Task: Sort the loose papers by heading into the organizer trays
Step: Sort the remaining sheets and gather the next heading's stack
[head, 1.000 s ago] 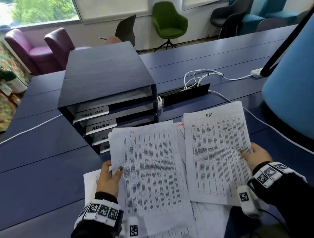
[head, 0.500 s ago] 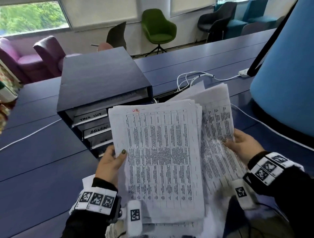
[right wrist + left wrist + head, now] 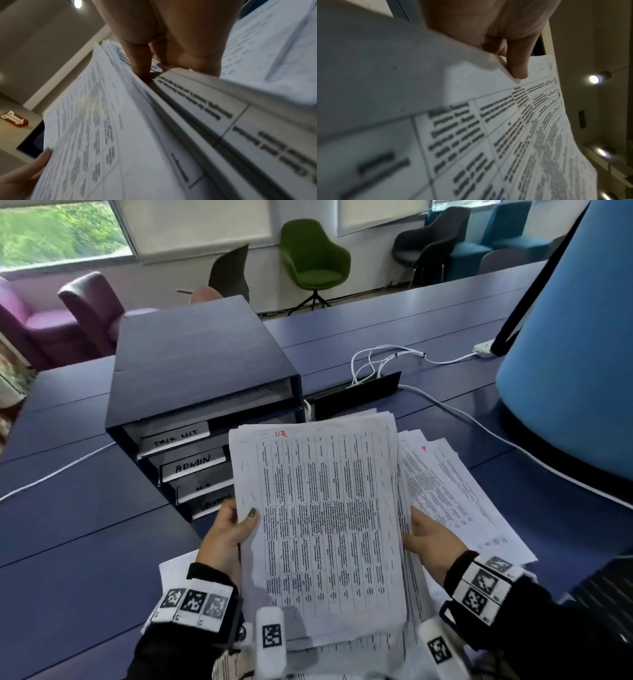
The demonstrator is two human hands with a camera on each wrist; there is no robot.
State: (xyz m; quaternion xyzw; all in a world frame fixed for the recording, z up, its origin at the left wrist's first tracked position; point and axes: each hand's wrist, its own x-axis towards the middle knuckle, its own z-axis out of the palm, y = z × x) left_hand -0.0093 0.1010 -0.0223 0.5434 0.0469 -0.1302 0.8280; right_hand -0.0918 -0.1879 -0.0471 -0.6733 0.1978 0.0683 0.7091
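Note:
I hold a stack of printed papers [image 3: 325, 525] tilted up off the table; its top sheet bears a red "HR" heading [image 3: 281, 434]. My left hand [image 3: 233, 529] pinches the stack's left edge, thumb on top, as the left wrist view shows: left hand [image 3: 513, 54], stack [image 3: 488, 135]. My right hand [image 3: 424, 537] holds the right edge, its fingers tucked under the stack [image 3: 102, 135]. More loose papers [image 3: 455, 491] lie fanned on the table under and right of it. The dark blue organizer [image 3: 202, 364] stands just behind, with trays labelled TASK LIST [image 3: 176, 436] and ADMIN [image 3: 193, 465]; the stack hides its lower labels.
A large blue lamp shade [image 3: 575, 371] rises at the right. White cables [image 3: 376, 364] run from a black cable hatch [image 3: 356, 398] behind the papers. Another white cable [image 3: 51, 474] crosses the table at the left. Chairs stand beyond the table's far edge.
The HR sheet that my right hand held apart at the right has swung left and joined the stack in my left hand. Both hands now hold one stack.

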